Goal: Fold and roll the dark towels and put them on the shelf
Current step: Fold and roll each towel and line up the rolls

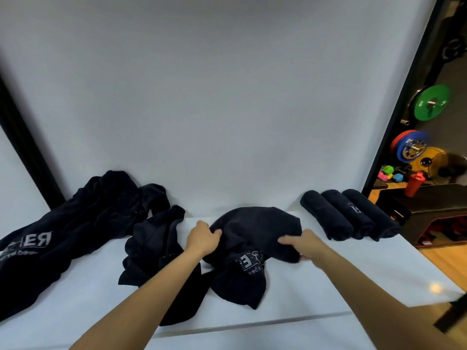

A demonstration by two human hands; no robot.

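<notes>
A crumpled dark towel with a pale logo lies in the middle of the white table. My left hand grips its left edge. My right hand grips its right side, fingers curled into the cloth. Three rolled dark towels lie side by side at the back right of the table. A loose heap of dark towels sprawls over the left side, and another crumpled one lies just left of my left forearm.
A white backdrop rises behind the table. At the right stand a black box, a red bottle, coloured weight plates and a fan. The table's front edge runs below my forearms.
</notes>
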